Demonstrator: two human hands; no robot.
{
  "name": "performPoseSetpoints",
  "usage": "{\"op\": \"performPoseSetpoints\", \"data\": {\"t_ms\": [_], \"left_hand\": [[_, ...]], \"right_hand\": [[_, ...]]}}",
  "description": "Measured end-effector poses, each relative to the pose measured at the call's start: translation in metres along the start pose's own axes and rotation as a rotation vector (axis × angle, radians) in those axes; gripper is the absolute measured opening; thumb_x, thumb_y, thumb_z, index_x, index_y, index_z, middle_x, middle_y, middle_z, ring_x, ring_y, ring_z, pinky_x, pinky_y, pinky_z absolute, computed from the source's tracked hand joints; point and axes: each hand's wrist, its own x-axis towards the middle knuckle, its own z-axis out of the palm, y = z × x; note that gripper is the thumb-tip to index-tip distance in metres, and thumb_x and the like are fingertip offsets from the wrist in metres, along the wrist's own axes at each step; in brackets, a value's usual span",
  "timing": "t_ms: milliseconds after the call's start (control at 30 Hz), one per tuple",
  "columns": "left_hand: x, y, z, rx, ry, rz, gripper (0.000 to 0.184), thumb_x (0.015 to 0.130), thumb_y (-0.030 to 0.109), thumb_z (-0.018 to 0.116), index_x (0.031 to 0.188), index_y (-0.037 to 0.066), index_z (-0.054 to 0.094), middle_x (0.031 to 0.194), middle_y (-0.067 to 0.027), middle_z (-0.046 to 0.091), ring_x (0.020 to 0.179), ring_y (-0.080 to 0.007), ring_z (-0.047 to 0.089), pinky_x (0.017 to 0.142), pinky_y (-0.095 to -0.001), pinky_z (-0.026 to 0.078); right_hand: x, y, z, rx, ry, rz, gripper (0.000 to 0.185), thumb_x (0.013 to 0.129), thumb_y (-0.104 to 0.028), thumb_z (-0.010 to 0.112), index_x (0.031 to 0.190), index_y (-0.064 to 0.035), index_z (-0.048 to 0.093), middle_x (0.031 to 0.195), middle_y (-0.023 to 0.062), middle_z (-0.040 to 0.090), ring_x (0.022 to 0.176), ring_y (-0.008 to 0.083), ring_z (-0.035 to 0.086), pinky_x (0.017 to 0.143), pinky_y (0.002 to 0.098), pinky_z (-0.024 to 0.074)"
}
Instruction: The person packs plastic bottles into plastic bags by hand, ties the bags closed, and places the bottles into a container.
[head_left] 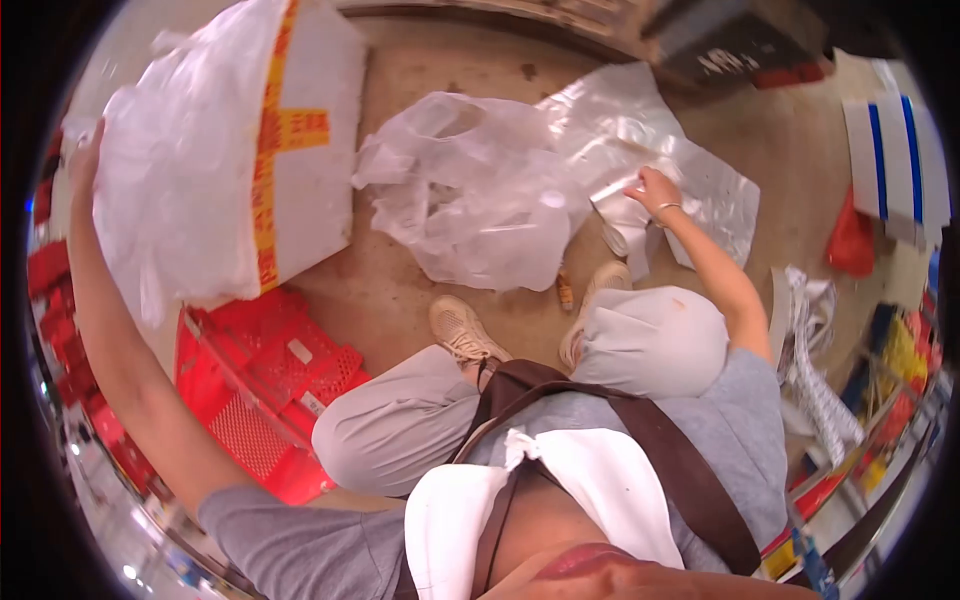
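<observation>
My left hand (88, 158) is stretched out to the far left, against the outer side of a big bundle of clear plastic bags (185, 150); its fingers are mostly hidden there. The bundle rests against a white box (318, 190) with orange-yellow printed tape. My right hand (655, 190), with a band at the wrist, has its fingers pinched together at the fold of a shiny clear plastic sheet (715, 195) on the floor. Crumpled translucent bags (490, 215) lie between the box and that sheet.
A red plastic basket (250, 435) stands below the box, beside my knee. At the top right is a dark box (735, 50). To the right are a red bag (850, 238), blue-striped white panels (893, 165) and crumpled white material (810, 370). A small brown item (565, 293) lies near my shoes.
</observation>
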Motion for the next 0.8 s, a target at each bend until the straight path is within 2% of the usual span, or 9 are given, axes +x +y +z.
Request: {"op": "performPoseSetpoints", "data": {"t_ms": [100,167,267,333,367,433,567,733,800], "left_hand": [[-0.019,0.028,0.004,0.679,0.216,0.052,0.071,0.084,0.058,0.042,0.125,-0.001,0.046,0.122,-0.0209,0.05,0.118,-0.0325,0.044,0.099,-0.0366,0.032],[-0.042,0.059,0.002,0.835,0.392,0.139,0.072,0.083,0.058,0.043,0.122,-0.002,0.048,0.12,-0.0242,0.051,0.117,-0.0358,0.045,0.098,-0.0378,0.034],[-0.094,0.139,0.009,0.659,0.578,0.385,0.06,0.083,0.05,0.052,0.119,0.003,0.053,0.114,-0.0231,0.055,0.112,-0.0354,0.048,0.096,-0.0388,0.036],[-0.136,0.207,0.038,0.223,0.494,0.756,0.037,0.082,0.03,0.063,0.111,0.008,0.06,0.11,-0.0176,0.059,0.106,-0.03,0.053,0.091,-0.0363,0.04],[-0.197,0.267,0.058,0.16,0.479,0.791,0.031,0.083,0.024,0.062,0.109,0.007,0.06,0.109,-0.0142,0.059,0.105,-0.0273,0.053,0.092,-0.0341,0.04],[-0.272,0.338,0.105,-0.241,0.183,0.829,0.024,0.081,0.018,0.064,0.101,0.005,0.061,0.104,-0.0111,0.06,0.102,-0.0256,0.054,0.09,-0.0326,0.04],[-0.391,0.432,0.199,-0.531,-0.277,0.952,0.017,0.077,0.014,0.065,0.091,0.005,0.063,0.094,-0.0102,0.061,0.086,-0.0232,0.059,0.075,-0.0314,0.046],[-0.469,0.489,0.269,-0.72,-0.932,0.618,0.023,0.084,0.018,0.06,0.097,-0.001,0.062,0.096,-0.01,0.063,0.087,-0.0166,0.058,0.074,-0.0299,0.046],[-0.481,0.494,0.292,-0.782,-0.989,0.453,0.029,0.084,0.023,0.061,0.099,-0.002,0.062,0.094,-0.0095,0.063,0.085,-0.0158,0.057,0.073,-0.0294,0.045]], "right_hand": [[-0.006,0.001,0.02,-0.101,0.025,0.055,0.041,0.072,-0.042,0.067,0.092,-0.0078,0.057,0.098,0.0102,0.062,0.085,0.0291,0.06,0.073,0.0398,0.0468],[-0.009,-0.013,0.017,-0.085,0.001,0.095,0.039,0.074,-0.042,0.064,0.093,-0.0081,0.057,0.098,0.0107,0.063,0.088,0.0291,0.061,0.074,0.0407,0.0474],[-0.005,-0.023,-0.001,0.0,-0.035,0.151,0.035,0.078,-0.039,0.06,0.093,-0.0076,0.057,0.094,0.0116,0.064,0.09,0.0297,0.061,0.074,0.0415,0.0477],[0.006,-0.015,0.018,0.055,0.009,0.144,0.034,0.081,-0.038,0.057,0.094,-0.007,0.056,0.092,0.0124,0.064,0.089,0.0307,0.061,0.074,0.0423,0.0478],[0.012,-0.011,0.024,0.027,0.018,0.149,0.033,0.081,-0.038,0.057,0.094,-0.0074,0.056,0.092,0.0116,0.064,0.088,0.031,0.061,0.074,0.0423,0.0474],[0.017,-0.004,0.035,-0.029,0.023,0.159,0.03,0.082,-0.037,0.055,0.093,-0.0081,0.056,0.092,0.01,0.064,0.088,0.0316,0.06,0.073,0.0423,0.0468],[0.01,-0.023,0.025,0.193,0.265,0.088,0.026,0.084,-0.034,0.053,0.091,-0.009,0.055,0.09,0.011,0.063,0.085,0.0331,0.06,0.072,0.0434,0.0466],[0.032,-0.016,0.018,0.298,0.067,0.235,0.026,0.086,-0.031,0.052,0.087,-0.005,0.053,0.089,0.0115,0.06,0.084,0.0341,0.059,0.07,0.0434,0.0476],[0.024,-0.023,0.0,0.46,0.37,0.189,0.021,0.086,-0.026,0.052,0.085,-0.0055,0.053,0.088,0.0107,0.059,0.083,0.0332,0.058,0.07,0.0424,0.0458]]}}
